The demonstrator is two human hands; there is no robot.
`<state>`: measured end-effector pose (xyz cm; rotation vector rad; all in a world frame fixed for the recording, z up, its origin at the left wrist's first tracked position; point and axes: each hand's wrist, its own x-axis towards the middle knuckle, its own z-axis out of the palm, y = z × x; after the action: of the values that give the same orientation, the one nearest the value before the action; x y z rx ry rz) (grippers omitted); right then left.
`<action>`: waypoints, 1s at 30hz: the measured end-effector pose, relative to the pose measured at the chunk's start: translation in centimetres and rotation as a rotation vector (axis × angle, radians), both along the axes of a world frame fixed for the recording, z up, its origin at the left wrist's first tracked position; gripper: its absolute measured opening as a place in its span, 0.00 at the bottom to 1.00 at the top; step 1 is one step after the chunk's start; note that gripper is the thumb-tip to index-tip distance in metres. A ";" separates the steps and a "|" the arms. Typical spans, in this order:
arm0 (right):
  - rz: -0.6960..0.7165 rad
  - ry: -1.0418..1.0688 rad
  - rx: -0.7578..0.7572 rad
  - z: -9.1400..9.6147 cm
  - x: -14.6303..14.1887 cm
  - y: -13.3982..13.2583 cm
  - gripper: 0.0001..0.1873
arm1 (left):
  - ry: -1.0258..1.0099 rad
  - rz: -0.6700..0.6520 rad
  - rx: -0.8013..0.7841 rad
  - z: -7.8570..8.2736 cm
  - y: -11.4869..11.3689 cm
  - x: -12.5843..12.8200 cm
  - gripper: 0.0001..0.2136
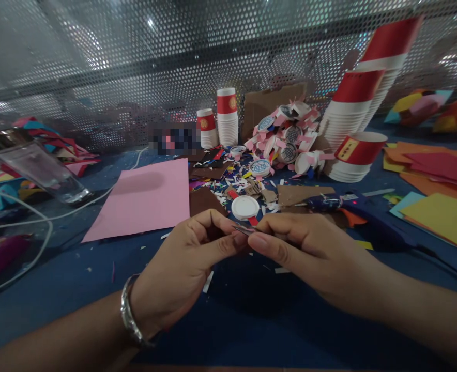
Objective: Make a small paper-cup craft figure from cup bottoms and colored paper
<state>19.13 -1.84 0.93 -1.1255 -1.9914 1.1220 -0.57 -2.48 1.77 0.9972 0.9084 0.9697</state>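
Both hands meet above the blue tabletop [252, 310] near its front edge. My left hand [182, 268], with a metal bracelet on the wrist, pinches one end of a small thin piece [244, 229], dark with a reddish edge. My right hand [309, 253] pinches the other end, thumb on top. I cannot make out what the piece is. Just beyond the fingers lies a white round disc [245, 207] with a red tab.
A pink paper sheet [143, 199] lies left of centre. A blue glue gun [352, 204] rests to the right beside coloured paper sheets [441, 212]. Stacked red-and-white paper cups [358, 134], a pile of decorated cups [286, 137], paper scraps, white cables [38, 222] and a mesh wall behind.
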 end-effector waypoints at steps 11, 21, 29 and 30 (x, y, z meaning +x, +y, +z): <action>-0.059 0.271 -0.173 -0.8 0.2 1.1 0.23 | 0.033 0.038 0.018 -0.1 0.3 0.0 0.08; -0.030 0.145 -0.149 -0.5 0.6 1.2 0.25 | 0.222 0.094 0.193 -0.1 1.3 -0.7 0.12; -0.002 -0.074 0.050 -0.3 0.3 0.6 0.27 | 0.121 0.100 0.206 -0.3 0.9 -0.6 0.12; -0.002 -0.092 0.057 -0.3 0.3 0.6 0.28 | 0.115 0.099 0.210 -0.3 0.8 -0.6 0.12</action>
<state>19.42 -1.24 0.66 -1.1680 -2.0784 1.0224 -1.16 -1.66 1.45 1.2043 0.9723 1.1174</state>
